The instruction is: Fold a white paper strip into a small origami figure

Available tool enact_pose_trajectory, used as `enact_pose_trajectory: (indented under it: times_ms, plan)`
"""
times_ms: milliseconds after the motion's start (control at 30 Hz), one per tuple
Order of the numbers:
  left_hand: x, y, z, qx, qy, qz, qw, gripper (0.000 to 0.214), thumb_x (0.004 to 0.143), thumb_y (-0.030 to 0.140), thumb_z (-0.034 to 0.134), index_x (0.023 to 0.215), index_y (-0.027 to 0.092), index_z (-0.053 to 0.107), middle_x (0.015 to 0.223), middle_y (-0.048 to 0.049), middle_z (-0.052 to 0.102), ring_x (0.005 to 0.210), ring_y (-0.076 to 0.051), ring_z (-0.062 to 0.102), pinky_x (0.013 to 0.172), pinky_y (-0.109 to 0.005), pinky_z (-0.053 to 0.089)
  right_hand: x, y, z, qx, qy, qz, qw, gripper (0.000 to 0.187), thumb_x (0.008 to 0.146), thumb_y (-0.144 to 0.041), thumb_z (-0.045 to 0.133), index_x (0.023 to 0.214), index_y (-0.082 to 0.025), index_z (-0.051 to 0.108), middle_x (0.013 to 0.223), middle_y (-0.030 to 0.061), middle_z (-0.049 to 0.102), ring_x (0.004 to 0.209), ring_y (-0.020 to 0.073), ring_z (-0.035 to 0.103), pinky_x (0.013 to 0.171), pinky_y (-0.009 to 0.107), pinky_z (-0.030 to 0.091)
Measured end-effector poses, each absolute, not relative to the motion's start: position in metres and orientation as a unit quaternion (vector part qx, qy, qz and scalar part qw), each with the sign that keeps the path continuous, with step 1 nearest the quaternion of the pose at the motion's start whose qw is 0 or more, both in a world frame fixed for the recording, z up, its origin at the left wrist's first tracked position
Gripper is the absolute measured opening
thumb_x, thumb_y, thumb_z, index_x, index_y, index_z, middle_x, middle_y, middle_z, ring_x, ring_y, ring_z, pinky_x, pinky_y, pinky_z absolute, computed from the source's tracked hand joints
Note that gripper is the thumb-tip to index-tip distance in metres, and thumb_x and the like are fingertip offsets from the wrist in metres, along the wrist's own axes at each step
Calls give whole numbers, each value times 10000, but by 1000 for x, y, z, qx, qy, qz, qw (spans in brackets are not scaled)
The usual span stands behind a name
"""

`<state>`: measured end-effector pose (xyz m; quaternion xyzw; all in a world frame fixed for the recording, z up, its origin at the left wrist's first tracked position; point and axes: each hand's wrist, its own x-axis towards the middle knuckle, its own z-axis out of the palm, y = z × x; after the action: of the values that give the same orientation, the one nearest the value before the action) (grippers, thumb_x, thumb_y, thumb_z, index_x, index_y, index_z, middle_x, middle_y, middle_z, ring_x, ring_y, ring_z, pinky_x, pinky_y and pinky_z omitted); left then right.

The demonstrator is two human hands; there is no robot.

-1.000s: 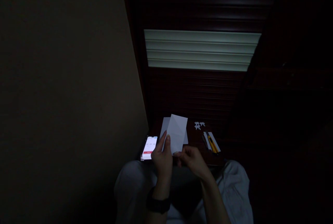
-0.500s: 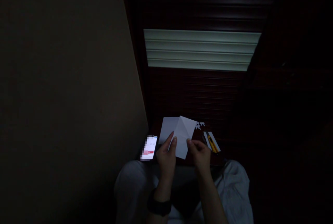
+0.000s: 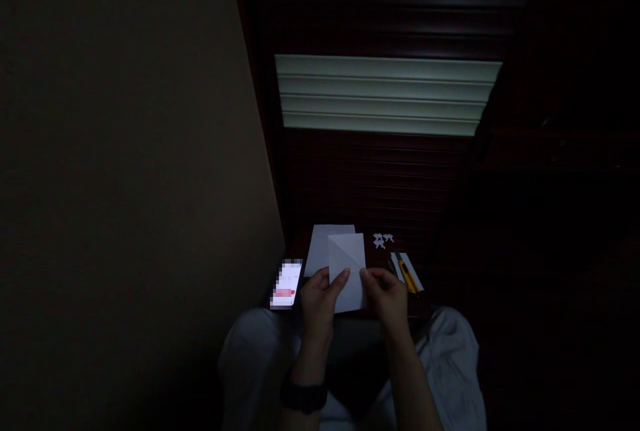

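Both my hands hold a white creased sheet of paper point(image 3: 349, 267) upright over a small dark table point(image 3: 373, 264). My left hand point(image 3: 320, 294) pinches its left edge with thumb and fingers. The right edge is pinched by my right hand point(image 3: 390, 294). A diagonal fold line runs across the sheet. Behind it another white sheet point(image 3: 323, 247) lies flat on the table. A dark watch sits on my left wrist.
A lit phone point(image 3: 287, 283) lies at the table's left edge. Small folded paper pieces point(image 3: 383, 240) and a yellow utility knife point(image 3: 409, 275) on a paper strip lie at the right. A beige wall stands left, dark slatted shutters behind. The scene is very dim.
The sheet has turned from tilted to square and upright. My right hand rose from below it to pinch its right edge, and my left hand shifted along its left edge.
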<state>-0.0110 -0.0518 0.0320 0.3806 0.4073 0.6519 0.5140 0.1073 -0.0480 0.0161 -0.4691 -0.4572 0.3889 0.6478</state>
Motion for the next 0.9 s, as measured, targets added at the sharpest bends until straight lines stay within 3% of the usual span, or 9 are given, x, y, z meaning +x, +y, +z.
enact_pose_trajectory:
  times_ms: [267,700,800,900]
  plan:
    - [-9,-53,39,382,369,665,525,435,622,276,713,997,108,569,995,-144,658,882,-253,629,742,-353,500,109,-52,24,-452,-508,391,619,224,738,-357,603,806,-155,669,749,48,659,701,177,575,606,253,441]
    - [-8,-48,33,384,348,675,526,437,672,244,685,1065,138,525,1023,-121,634,905,-236,611,772,-346,479,111,-50,23,-472,-521,363,611,222,751,-338,575,842,-165,681,799,54,689,753,200,607,663,281,465]
    - [-10,-45,33,393,363,697,478,540,683,258,677,1171,181,458,1092,-118,598,987,-235,576,819,-353,458,113,-48,21,-497,-544,322,594,215,776,-319,539,847,-167,675,794,56,687,743,201,613,648,275,468]
    - [-16,-43,35,414,424,722,358,612,684,262,674,1233,246,403,1244,-102,487,1130,-238,469,881,-361,418,117,-47,19,-509,-628,264,526,188,785,-233,511,850,-187,680,821,58,687,757,198,617,676,272,458]
